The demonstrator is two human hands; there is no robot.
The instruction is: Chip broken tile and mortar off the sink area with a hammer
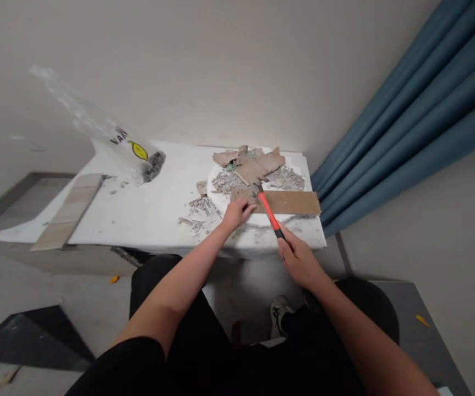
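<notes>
My right hand (299, 254) is wrapped around the black grip of a hammer (269, 211) with an orange-red handle. The hammer's head is over the left part of a flat brown strip (293, 202), close to my left hand. My left hand (237, 213) is closed at the strip's left end, where a rough greyish layer shows; its fingertips are partly hidden. Under the strip lies a round white board (216, 202). Broken brown pieces (261, 165) and grey crumbs (285, 179) are heaped on it, beyond the hammer.
A white-covered table (146, 220) holds loose rubble (200, 214) on my left. A clear plastic bag (117, 143) with dark debris stands farther left, near a wood-look plank (70, 209) at the edge. A blue curtain (402, 115) hangs at right; dark sheets (34, 341) lie on the floor.
</notes>
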